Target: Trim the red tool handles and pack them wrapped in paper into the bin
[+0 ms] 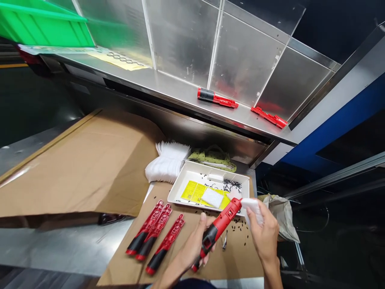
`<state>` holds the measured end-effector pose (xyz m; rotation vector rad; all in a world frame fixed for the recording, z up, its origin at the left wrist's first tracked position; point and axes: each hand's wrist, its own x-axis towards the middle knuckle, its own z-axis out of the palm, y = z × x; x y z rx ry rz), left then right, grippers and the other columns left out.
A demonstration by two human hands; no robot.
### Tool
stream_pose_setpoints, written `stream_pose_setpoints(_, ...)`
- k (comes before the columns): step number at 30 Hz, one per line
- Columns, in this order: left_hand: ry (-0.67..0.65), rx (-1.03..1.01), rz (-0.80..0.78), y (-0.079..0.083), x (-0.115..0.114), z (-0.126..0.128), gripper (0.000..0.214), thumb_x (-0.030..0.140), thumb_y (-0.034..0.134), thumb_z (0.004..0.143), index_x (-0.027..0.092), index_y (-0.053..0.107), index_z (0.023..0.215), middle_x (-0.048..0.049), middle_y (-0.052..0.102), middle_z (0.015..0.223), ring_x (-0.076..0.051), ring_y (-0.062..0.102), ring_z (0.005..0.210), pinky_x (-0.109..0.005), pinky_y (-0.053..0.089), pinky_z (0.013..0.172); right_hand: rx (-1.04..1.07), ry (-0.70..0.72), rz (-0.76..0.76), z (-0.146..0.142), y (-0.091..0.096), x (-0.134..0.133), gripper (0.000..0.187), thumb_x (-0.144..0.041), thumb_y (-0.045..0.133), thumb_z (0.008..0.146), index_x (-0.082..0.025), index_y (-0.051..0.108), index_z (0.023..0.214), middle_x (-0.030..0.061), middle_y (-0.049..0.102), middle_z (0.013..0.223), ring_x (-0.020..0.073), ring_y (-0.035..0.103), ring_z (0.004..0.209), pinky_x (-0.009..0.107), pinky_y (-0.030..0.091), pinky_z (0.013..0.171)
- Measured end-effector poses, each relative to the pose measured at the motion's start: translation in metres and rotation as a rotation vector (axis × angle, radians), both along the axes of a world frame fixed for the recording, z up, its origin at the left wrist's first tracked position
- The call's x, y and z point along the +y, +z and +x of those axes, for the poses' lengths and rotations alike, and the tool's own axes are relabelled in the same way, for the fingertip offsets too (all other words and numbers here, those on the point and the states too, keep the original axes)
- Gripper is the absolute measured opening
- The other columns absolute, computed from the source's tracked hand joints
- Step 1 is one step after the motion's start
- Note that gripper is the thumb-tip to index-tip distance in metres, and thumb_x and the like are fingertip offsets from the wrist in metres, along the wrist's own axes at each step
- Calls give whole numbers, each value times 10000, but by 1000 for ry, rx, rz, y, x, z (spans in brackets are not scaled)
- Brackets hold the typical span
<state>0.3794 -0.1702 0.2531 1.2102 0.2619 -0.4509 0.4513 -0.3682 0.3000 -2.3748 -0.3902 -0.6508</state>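
Gripping red-black casing [223, 220] low on its body: L hand [197, 241], fingers wrapped round, over cardboard sheet [237, 263], front of bench. Held tilted, upper end pointing to R hand, prob. to keep that end free. R hand [266, 235] pinching folded white pad [252, 208] at that end; touching or just beside, can't tell. Tweezers [224, 241] lying below casing, approx. within reach. Three red-black shells [167, 243] to L, roughly parallel, prob. for easy pickup. Beyond: white tray [178, 190] w/ yellow sheets [190, 189] & small black bits [232, 185], its walls presumably corralling them, tho' some lie outside. Behind, white stack [168, 162]. Far: two red parts on steel ledge [168, 88], maybe set apart deliberately; green bin [48, 28].
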Motion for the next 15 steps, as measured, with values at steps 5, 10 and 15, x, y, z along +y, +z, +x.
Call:
stream_pose_setpoints(5, -21, 136, -209, 1, -2, 5, 908, 934, 310, 753, 175, 507, 1211, 50, 555, 524, -62, 379, 275, -164, 187, 293, -60, 44, 143, -17, -9, 30, 147, -277, 564, 955, -191, 683, 953, 55, 711, 878, 177, 666, 754, 265, 519, 679)
stream_pose_setpoints(10, 26, 188, -344, 11, 1, 4, 709, 817, 395, 852, 164, 523, 1094, 60, 537, 510, -26, 352, 289, -141, 158, 318, -12, 187, 139, -29, -12, 46, 163, -161, 504, 938, -207, 660, 950, 33, 707, 828, 161, 656, 694, 245, 508, 641)
stream_pose_setpoints(15, -1, 209, -389, 4, 0, 5, 643, 817, 415, 839, 188, 510, 932, 56, 539, 499, -30, 353, 285, -152, 157, 318, -113, 5, 73, -21, -11, 48, 142, -240, 539, 953, -192, 671, 931, 52, 715, 811, 183, 657, 683, 255, 492, 622)
